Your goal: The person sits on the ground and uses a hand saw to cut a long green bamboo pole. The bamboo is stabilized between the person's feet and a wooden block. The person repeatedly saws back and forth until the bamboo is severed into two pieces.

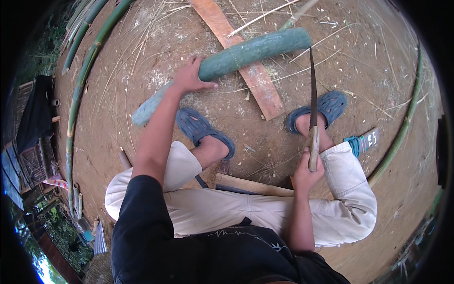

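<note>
A thick green bamboo length lies slantwise in front of me, across a flat reddish-brown board on the ground. Its paler end reaches down to the left. My left hand grips the bamboo near the joint between the two shades, thumb pointing right. In my right hand is a handsaw, held by its wooden handle. The narrow dark blade points away from me, teeth facing left. Its tip is at the bamboo's right end; whether it touches cannot be made out.
The reddish-brown board rests on bare earth with scattered strips and chips. Long green bamboo poles lie at left, another pole at right. A flat piece wrapped in teal cord lies by my right knee. I sit on a low wooden seat.
</note>
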The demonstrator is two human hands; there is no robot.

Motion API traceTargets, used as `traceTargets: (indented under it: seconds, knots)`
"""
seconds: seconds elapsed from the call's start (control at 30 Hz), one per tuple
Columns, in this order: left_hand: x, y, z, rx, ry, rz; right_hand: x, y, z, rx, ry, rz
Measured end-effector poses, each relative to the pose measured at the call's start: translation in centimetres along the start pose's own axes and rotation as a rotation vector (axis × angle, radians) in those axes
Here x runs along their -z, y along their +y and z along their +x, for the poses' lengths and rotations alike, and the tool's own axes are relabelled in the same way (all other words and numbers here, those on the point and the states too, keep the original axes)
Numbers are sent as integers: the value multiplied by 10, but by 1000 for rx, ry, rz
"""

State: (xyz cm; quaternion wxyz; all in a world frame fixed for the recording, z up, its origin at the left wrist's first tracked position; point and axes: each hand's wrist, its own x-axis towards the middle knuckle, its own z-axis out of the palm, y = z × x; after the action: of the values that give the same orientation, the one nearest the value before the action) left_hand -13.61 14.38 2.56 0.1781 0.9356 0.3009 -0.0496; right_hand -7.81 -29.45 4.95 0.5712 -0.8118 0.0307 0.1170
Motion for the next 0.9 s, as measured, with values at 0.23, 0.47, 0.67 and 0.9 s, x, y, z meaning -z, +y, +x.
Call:
traceTargets:
  seconds: [0.23,0.47,0.67,0.9]
  knots:
    - [-31,10,-16,72,90,262,4,-15,-12,339,-12,-142]
    - [-45,26,-41,88,194,346,-1,-3,97,551,272,-513]
    - [-32,20,-22,76,123,285,0,12,241,459,139,-1128]
    - [-28,7,-29,43,122,227,-79,-31,300,452,78,-1012]
